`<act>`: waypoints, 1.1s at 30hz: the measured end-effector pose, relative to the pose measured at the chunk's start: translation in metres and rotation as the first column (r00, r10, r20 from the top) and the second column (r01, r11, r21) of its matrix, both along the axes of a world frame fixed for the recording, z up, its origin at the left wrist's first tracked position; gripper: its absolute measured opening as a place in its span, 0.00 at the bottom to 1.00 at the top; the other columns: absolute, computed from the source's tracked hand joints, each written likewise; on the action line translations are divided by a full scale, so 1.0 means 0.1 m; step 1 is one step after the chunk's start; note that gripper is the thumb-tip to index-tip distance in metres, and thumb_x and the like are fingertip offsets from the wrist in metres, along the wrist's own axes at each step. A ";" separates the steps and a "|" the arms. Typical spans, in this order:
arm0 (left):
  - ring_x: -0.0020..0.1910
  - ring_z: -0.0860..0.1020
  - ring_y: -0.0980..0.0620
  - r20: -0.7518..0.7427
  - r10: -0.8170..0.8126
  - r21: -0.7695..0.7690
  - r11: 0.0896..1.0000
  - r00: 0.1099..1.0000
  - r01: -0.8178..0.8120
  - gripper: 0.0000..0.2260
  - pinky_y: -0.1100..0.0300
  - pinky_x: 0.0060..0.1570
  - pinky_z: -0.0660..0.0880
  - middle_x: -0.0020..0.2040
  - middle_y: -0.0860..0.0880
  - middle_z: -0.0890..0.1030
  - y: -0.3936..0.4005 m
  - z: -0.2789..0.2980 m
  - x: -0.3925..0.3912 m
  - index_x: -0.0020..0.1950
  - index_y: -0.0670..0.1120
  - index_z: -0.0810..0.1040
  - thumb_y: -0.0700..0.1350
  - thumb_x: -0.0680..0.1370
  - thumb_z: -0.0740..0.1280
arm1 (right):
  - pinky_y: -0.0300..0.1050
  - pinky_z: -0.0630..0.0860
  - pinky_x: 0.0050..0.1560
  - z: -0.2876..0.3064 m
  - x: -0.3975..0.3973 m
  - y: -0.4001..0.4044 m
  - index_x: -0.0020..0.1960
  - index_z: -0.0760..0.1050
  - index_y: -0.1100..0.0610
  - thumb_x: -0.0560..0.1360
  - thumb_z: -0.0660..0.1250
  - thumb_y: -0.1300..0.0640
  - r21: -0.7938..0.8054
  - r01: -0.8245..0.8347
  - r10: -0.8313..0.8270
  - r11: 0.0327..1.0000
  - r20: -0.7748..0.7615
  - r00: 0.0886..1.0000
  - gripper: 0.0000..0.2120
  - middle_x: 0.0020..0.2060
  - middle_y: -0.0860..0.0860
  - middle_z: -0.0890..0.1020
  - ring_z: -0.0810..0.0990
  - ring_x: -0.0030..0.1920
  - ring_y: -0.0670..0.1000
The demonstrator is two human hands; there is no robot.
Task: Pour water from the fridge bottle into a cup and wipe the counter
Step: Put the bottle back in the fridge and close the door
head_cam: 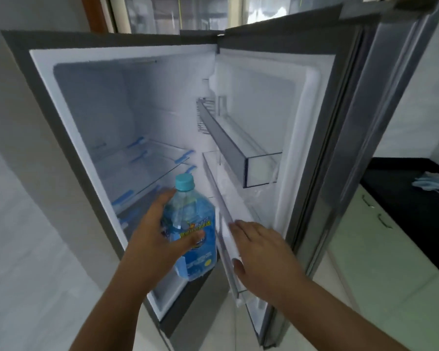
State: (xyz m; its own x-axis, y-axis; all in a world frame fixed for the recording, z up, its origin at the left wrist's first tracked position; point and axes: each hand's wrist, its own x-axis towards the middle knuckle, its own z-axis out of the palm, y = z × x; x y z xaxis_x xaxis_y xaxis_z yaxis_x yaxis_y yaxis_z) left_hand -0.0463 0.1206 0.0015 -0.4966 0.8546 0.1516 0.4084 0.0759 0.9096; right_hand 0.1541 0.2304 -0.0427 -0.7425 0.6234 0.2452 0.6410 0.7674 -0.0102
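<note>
Left hand (160, 234) gripping blue water bottle (192, 231) at open fridge (127, 117) front. Right hand (261, 252) lying open on door shelf (222, 214). Advice: supporting heavy base, clearing shelf edge, heading toward counter (403, 198).

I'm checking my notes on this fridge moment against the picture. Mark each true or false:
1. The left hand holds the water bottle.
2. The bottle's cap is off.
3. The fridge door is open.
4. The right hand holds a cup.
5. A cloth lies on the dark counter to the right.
1. True. The left hand grips the bottle around its body.
2. False. The light blue cap is on the bottle.
3. True. The fridge door is swung open to the right.
4. False. The right hand is open and holds nothing, at the lower door shelf.
5. True. A pale blue cloth lies on the counter.
</note>
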 end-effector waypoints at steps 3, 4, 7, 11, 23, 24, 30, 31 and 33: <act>0.55 0.82 0.66 -0.010 -0.044 0.004 0.999 0.999 0.044 0.30 0.60 0.49 0.84 0.54 0.68 0.82 0.30 0.02 0.34 0.59 0.76 0.69 0.55 0.64 0.79 | 0.50 0.72 0.56 -0.09 0.31 0.22 0.70 0.79 0.54 0.69 0.73 0.41 0.060 0.057 -0.057 0.997 -0.010 0.998 0.32 0.52 0.48 0.86 0.84 0.48 0.51; 0.54 0.83 0.67 -0.014 -0.056 0.007 0.998 0.998 0.056 0.30 0.61 0.48 0.84 0.53 0.67 0.82 0.40 0.04 0.48 0.59 0.75 0.70 0.54 0.64 0.79 | 0.50 0.69 0.57 -0.11 0.41 0.30 0.70 0.78 0.54 0.70 0.71 0.42 0.065 0.084 -0.082 0.994 -0.024 0.996 0.31 0.50 0.47 0.86 0.84 0.47 0.52; 0.50 0.82 0.71 -0.015 -0.100 0.019 0.995 0.995 0.100 0.31 0.68 0.42 0.82 0.53 0.64 0.81 0.70 0.13 0.88 0.63 0.68 0.70 0.47 0.68 0.80 | 0.54 0.69 0.67 -0.08 0.73 0.52 0.79 0.67 0.52 0.79 0.65 0.43 0.001 0.138 -0.138 0.990 -0.070 0.988 0.31 0.56 0.48 0.85 0.82 0.58 0.54; 0.49 0.81 0.73 -0.060 -0.140 -0.022 0.990 0.988 0.139 0.29 0.73 0.38 0.78 0.47 0.73 0.82 1.08 0.21 1.27 0.60 0.68 0.69 0.43 0.71 0.80 | 0.54 0.69 0.70 0.00 1.15 0.96 0.85 0.47 0.48 0.84 0.58 0.45 -0.177 0.172 -0.184 0.969 -0.055 0.981 0.34 0.71 0.50 0.76 0.70 0.73 0.54; 0.52 0.83 0.65 -0.076 -0.103 -0.005 0.995 0.992 0.103 0.33 0.71 0.40 0.79 0.59 0.62 0.80 1.78 0.23 2.23 0.68 0.66 0.68 0.44 0.73 0.80 | 0.56 0.67 0.76 -0.06 1.99 2.27 0.85 0.48 0.47 0.82 0.64 0.49 -0.291 0.221 -0.226 0.931 0.017 0.974 0.37 0.82 0.49 0.60 0.53 0.83 0.52; 0.51 0.82 0.67 -0.076 -0.102 -0.006 0.995 0.992 0.102 0.33 0.72 0.38 0.78 0.58 0.63 0.80 1.79 0.23 2.27 0.68 0.66 0.68 0.44 0.73 0.80 | 0.56 0.65 0.76 -0.05 2.02 2.32 0.85 0.48 0.47 0.82 0.64 0.48 -0.300 0.221 -0.223 0.928 0.028 0.974 0.37 0.83 0.49 0.58 0.52 0.83 0.52; 0.48 0.79 0.75 -0.088 -0.023 0.014 1.000 0.996 0.024 0.33 0.77 0.37 0.74 0.56 0.65 0.79 1.81 0.27 2.29 0.69 0.65 0.67 0.42 0.74 0.79 | 0.55 0.63 0.78 0.05 1.98 2.32 0.84 0.50 0.46 0.83 0.63 0.43 -0.279 0.227 -0.234 0.933 0.007 0.972 0.35 0.84 0.46 0.55 0.56 0.83 0.52; 0.49 0.80 0.75 -0.085 -0.009 0.013 1.000 0.996 0.010 0.33 0.77 0.37 0.75 0.56 0.65 0.79 1.80 0.27 2.27 0.69 0.65 0.67 0.42 0.74 0.79 | 0.54 0.63 0.78 0.10 1.93 2.26 0.84 0.53 0.45 0.83 0.63 0.43 -0.251 0.198 -0.217 0.947 -0.050 0.975 0.34 0.83 0.45 0.56 0.59 0.82 0.50; 0.51 0.80 0.73 -0.084 0.010 0.006 1.000 0.996 -0.009 0.33 0.75 0.39 0.76 0.57 0.64 0.79 1.77 0.27 2.21 0.69 0.65 0.67 0.43 0.74 0.79 | 0.51 0.65 0.77 0.18 1.81 2.13 0.82 0.57 0.42 0.81 0.66 0.44 -0.285 0.061 -0.118 0.957 -0.185 0.976 0.32 0.81 0.40 0.61 0.63 0.80 0.47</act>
